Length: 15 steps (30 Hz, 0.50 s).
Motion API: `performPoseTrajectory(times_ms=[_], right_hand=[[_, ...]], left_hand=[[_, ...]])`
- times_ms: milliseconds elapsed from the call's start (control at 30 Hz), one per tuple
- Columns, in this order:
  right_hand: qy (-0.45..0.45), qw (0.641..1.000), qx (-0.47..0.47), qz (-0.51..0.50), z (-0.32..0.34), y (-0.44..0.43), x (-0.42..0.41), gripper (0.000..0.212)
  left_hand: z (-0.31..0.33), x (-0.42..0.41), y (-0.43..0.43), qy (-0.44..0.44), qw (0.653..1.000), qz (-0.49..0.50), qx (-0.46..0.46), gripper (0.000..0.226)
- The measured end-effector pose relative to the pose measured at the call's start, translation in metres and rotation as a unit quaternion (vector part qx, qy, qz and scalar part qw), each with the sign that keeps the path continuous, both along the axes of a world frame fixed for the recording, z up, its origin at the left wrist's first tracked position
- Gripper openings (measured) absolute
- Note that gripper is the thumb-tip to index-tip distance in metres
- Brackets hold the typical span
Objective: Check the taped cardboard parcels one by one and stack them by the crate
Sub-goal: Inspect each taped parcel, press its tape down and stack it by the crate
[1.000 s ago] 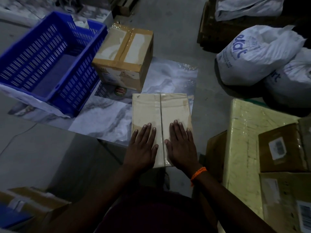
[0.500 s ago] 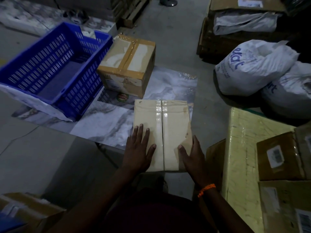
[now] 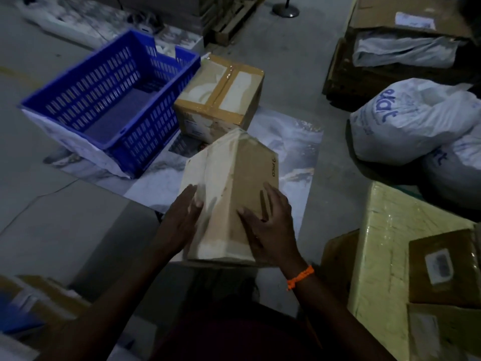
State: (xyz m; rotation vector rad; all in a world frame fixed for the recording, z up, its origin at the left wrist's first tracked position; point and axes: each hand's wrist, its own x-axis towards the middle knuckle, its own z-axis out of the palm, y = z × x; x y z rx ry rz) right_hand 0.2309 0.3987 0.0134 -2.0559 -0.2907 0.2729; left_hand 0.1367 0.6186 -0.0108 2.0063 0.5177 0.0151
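Parcel (image 3: 234,188) tilted (taped), near crate (image 3: 148,142).

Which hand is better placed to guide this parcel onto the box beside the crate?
Probably left: left hand presses the parcel on the side facing the crate; taped box sits forward-left; right hand is opposite.

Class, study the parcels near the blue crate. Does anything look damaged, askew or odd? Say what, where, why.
The taped parcel beside the blue crate has pale, torn-looking patches flanking its top tape. The held parcel sits tilted between the left hand and right hand.
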Motion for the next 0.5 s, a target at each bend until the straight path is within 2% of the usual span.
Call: performPoseTrajectory(times_ms=[33, 100, 267, 333, 400, 500], right_hand=[[0.028, 0.999, -0.019, 0.014, 0.002, 0.007, 0.0, 0.102], [0.027, 0.997, -0.056, 0.049, 0.003, 0.02, -0.001, 0.111], [-0.079, 0.989, -0.095, 0.078, 0.009, 0.052, 0.022, 0.086], [-0.118, 0.982, -0.11, 0.095, 0.019, 0.067, 0.051, 0.094], [-0.116, 0.979, -0.11, 0.126, 0.031, 0.079, 0.086, 0.103], [-0.089, 0.972, -0.129, 0.175, 0.037, 0.086, 0.128, 0.105]], left_hand=[[0.009, 0.0, -0.003, -0.008, 0.999, -0.001, -0.031, 0.083], [0.023, -0.003, -0.008, -0.011, 0.997, -0.005, -0.07, 0.088], [0.032, -0.01, 0.005, -0.024, 0.999, -0.007, -0.047, 0.082], [0.036, -0.011, 0.022, 0.0, 0.998, -0.033, -0.054, 0.079], [0.036, -0.01, 0.042, 0.023, 0.997, -0.045, -0.057, 0.082], [0.039, -0.001, 0.059, 0.029, 0.997, -0.057, 0.038, 0.08]])
